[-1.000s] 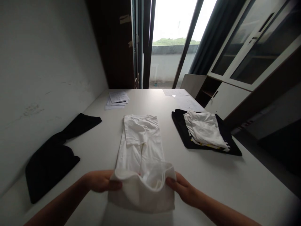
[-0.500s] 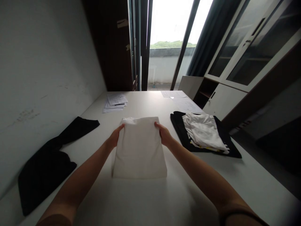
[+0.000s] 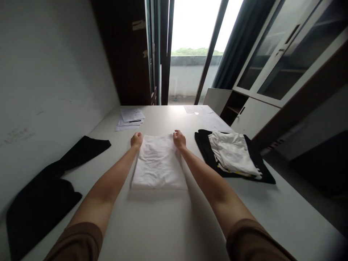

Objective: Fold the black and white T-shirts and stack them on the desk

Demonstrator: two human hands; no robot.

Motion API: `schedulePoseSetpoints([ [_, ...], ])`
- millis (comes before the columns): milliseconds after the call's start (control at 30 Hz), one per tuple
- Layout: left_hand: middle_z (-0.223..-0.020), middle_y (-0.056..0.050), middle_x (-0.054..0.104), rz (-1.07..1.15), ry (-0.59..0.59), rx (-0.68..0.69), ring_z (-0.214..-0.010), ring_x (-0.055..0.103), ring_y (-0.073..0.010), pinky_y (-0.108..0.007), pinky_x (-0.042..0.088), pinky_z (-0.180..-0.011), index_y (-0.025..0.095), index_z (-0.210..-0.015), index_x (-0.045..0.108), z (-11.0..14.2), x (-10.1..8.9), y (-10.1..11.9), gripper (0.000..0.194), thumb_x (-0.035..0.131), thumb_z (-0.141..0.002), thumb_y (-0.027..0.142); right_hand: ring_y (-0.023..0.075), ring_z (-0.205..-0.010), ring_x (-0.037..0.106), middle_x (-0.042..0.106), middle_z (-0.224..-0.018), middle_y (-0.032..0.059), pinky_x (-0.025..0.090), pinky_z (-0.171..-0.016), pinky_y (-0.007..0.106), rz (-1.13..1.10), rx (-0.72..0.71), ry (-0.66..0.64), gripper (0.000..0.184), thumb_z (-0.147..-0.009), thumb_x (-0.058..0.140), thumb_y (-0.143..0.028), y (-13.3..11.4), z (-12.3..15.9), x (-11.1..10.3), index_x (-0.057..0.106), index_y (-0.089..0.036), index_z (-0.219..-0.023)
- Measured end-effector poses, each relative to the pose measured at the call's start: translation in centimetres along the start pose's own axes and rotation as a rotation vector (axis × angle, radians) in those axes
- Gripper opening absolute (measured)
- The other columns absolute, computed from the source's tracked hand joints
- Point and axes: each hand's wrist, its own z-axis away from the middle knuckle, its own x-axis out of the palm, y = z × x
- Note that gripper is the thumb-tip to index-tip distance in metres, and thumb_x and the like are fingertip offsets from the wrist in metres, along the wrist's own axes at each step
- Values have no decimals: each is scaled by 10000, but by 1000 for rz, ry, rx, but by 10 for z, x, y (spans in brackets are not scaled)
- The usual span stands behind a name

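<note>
A folded white garment lies on the table in front of me, its surface lightly wrinkled. My left hand is closed at its far left corner, fingers curled in. At the far right corner, my right hand pinches the edge, with one finger slightly raised. What the fingertips grip is partly hidden by the hands.
Black clothing is spread along the wall on the left. To the right, a folded white garment rests on a folded black one. Papers lie at the back left, and more sheets at the back right of the table.
The white garment was raised and tilted between my hands; now it lies flatter on the table. Both hands have moved farther forward, to its far corners, and my view has shifted slightly.
</note>
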Motion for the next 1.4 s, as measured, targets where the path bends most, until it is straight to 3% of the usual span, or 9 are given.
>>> schedulePoseSetpoints([
  [67, -1385, -163, 620, -109, 27, 50, -1361, 481, -281, -392, 321, -1170, 140, -1225, 647, 6, 13, -9, 315, 489, -980, 260, 255, -1362, 476, 570, -1453, 138, 336, -1171, 394, 160, -183, -35, 403, -1036, 424, -309, 5, 12, 12, 627, -159, -1349],
  [167, -1466, -141, 559, -405, -81, 287, -1400, 425, -281, -420, 237, -1229, 157, -1272, 659, 22, 41, -19, 356, 509, -970, 270, 263, -1457, 358, 457, -1568, 126, 259, -1215, 416, 302, -362, -153, 413, -1036, 471, -347, 5, 27, 31, 622, -174, -1379],
  [233, -1540, -144, 493, -604, -185, 403, -1450, 363, -309, -488, 200, -1237, 174, -1381, 605, 34, 58, -27, 429, 477, -998, 321, 275, -1502, 287, 387, -1620, 120, 212, -1231, 454, 366, -393, -222, 466, -1048, 464, -395, 3, 36, 40, 551, -196, -1460],
  [367, -1664, -130, 323, -725, -274, 408, -1541, 219, -331, -559, 108, -1246, 221, -1561, 426, 44, 74, -45, 555, 389, -1042, 414, 304, -1549, 183, 288, -1673, 114, 120, -1244, 520, 467, -357, -323, 543, -1070, 386, -492, 6, 49, 52, 446, -229, -1542],
  [567, -1691, -111, 270, -738, -190, 327, -1555, 176, -346, -558, 65, -1256, 216, -1572, 426, 31, 71, -59, 613, 355, -1036, 506, 333, -1570, 76, 182, -1708, 119, 32, -1239, 562, 543, -284, -297, 651, -1051, 327, -610, 17, 52, 55, 378, -241, -1585],
  [733, -1683, -106, 292, -791, -72, 188, -1554, 190, -355, -596, 19, -1254, 236, -1574, 429, 32, 64, -61, 644, 355, -1013, 543, 316, -1578, 70, 130, -1722, 104, 61, -1240, 548, 601, -198, -330, 726, -1017, 324, -688, 21, 49, 43, 317, -281, -1618],
  [1033, -1697, -101, 255, -808, -29, 68, -1564, 183, -335, -579, 119, -1253, 258, -1601, 381, 49, 39, -74, 673, 330, -1007, 571, 282, -1577, 103, 171, -1714, 101, 95, -1239, 509, 595, -145, -228, 712, -1021, 318, -666, 34, 52, 28, 329, -267, -1611],
  [1233, -1690, -109, 272, -796, -41, 121, -1553, 225, -334, -565, 153, -1253, 245, -1587, 408, 60, 29, -77, 630, 360, -1021, 517, 272, -1561, 166, 262, -1687, 101, 132, -1230, 488, 559, -170, -151, 611, -1036, 353, -596, 36, 54, 29, 430, -271, -1547],
  [1400, -1673, -130, 307, -811, -34, 322, -1561, 196, -348, -597, 158, -1247, 212, -1510, 517, 100, 22, -70, 553, 445, -1008, 433, 266, -1558, 183, 285, -1677, 111, 142, -1229, 482, 550, -176, -146, 588, -1039, 378, -556, 36, 55, 29, 434, -260, -1545],
])
